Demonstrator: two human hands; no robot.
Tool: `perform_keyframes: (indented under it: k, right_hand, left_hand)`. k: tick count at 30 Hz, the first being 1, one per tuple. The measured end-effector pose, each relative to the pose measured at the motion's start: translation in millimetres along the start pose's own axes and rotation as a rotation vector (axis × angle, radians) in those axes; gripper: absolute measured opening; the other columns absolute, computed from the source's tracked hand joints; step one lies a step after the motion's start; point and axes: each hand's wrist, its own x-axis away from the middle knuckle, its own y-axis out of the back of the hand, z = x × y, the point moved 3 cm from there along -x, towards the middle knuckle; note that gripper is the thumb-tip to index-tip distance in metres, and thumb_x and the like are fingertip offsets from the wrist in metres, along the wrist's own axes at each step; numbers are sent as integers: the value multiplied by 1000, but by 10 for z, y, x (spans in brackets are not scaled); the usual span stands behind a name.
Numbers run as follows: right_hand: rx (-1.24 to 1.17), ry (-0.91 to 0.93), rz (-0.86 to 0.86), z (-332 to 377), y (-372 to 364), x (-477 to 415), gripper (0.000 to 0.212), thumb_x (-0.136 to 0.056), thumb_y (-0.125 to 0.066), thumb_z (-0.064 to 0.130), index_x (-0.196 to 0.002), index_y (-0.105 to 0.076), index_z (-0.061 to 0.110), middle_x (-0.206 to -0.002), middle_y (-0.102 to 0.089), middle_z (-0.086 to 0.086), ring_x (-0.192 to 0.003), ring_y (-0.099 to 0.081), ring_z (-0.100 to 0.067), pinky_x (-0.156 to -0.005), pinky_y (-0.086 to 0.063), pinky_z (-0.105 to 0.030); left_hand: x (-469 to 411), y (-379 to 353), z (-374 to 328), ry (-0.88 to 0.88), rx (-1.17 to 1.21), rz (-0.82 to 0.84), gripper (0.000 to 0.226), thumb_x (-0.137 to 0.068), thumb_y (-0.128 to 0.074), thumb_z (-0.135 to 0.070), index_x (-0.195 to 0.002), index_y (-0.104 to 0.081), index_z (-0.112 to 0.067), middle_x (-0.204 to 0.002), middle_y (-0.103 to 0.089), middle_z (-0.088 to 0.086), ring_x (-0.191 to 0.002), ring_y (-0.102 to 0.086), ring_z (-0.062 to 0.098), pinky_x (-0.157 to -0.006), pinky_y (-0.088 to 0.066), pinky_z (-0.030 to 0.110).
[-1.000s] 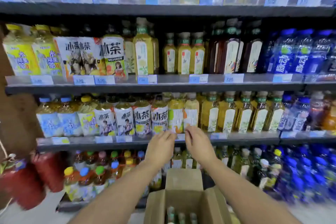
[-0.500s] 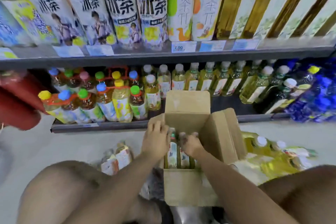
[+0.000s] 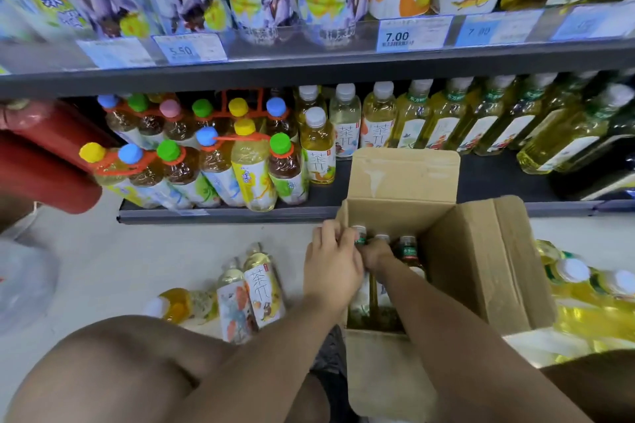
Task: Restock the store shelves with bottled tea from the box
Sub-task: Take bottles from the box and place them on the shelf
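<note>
Floor bottles [image 3: 254, 292] lie loose, left of the box. Left hand [image 3: 331, 271]: fingers curled round the cap and neck of a bottle [image 3: 359, 236] at the box's left wall. Right hand [image 3: 376, 255]: down among the necks, grip hidden, cannot tell. Box [image 3: 481, 268]: open cardboard before the bottom shelf [image 3: 223, 215], tea upright inside. Handling, judged — full, weighty, stiff plastic, slick labels; take by the neck.
</note>
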Motion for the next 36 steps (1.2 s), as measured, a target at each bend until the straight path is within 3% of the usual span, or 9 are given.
perform_keyframes:
  k: [2,5,10,13,17,22,29,33,36]
  right_hand:
    - [-10,16,-20,1,10,-16,41,-92,-63,20,-126,-58,-3,-115,-63,-17,-94,-53,-19,-87,-47,-31]
    - [-85,41,14,20,55,67,57,-83,-73,34,-129,-58,4,-122,-64,-13,-107,-58,-20,-102,-47,-36]
    - [-156,151,4,60,293,357,35,-82,-76,30,-111,-68,12,-97,-72,-5,-81,-66,-14,-69,-52,-26]
    - [-141,241,10,104,458,628,34,-81,-78,25,-112,-66,18,-101,-72,-3,-90,-69,-17,-83,-56,-33]
    - [-93,406,-21,154,738,1012,45,-72,-82,27,-113,-64,20,-104,-73,0,-99,-68,-17,-95,-54,-43]
    - [-210,543,-3,444,1144,1566,35,-82,-78,15,-114,-64,14,-111,-71,-9,-103,-68,-26,-92,-55,-47]
    - [-329,596,252,961,1326,2079,40,-88,-72,22,-126,-60,16,-117,-71,-4,-109,-68,-22,-94,-54,-44]
    - [-318,562,281,1027,1283,2072,42,-88,-73,23,-127,-60,16,-118,-71,-1,-111,-67,-18,-97,-52,-41]
    - [-214,469,273,846,1199,1898,39,-85,-75,29,-122,-63,24,-117,-70,3,-113,-64,-14,-95,-54,-40]
  left_hand:
    - [-2,2,-4,-10,-9,-9,35,-80,-41,-24,-102,-67,-14,-102,-49,10,-92,-54,32,-69,-53,40]
    - [7,-13,-2,-6,-10,18,35,-81,-41,-25,-102,-67,-14,-103,-48,9,-93,-53,31,-72,-53,41]
    - [39,-27,29,-12,-22,35,18,-84,-54,-21,-97,-64,-14,-102,-45,7,-91,-51,28,-70,-53,40]
    - [49,34,-12,-10,-39,31,15,-89,-52,-24,-93,-62,-12,-99,-44,7,-87,-52,28,-67,-51,40]
    - [24,172,-51,-48,-107,180,38,-96,-40,-44,-112,-59,-16,-114,-42,7,-108,-46,28,-89,-47,41]
    - [-3,507,-224,-115,-118,403,90,-78,-25,-82,-143,-45,-22,-138,-43,1,-133,-32,26,-115,-26,43]
    - [-112,847,-436,95,281,81,83,-61,-59,-88,-119,-41,-31,-94,-69,-10,-84,-67,13,-72,-59,36]
    - [-132,970,-403,169,390,139,71,-61,-69,-69,-110,-32,-34,-94,-69,-4,-81,-69,17,-68,-61,41]
    - [-102,984,-286,192,313,193,74,-69,-74,-53,-125,-33,-27,-108,-63,0,-90,-67,19,-72,-61,43]
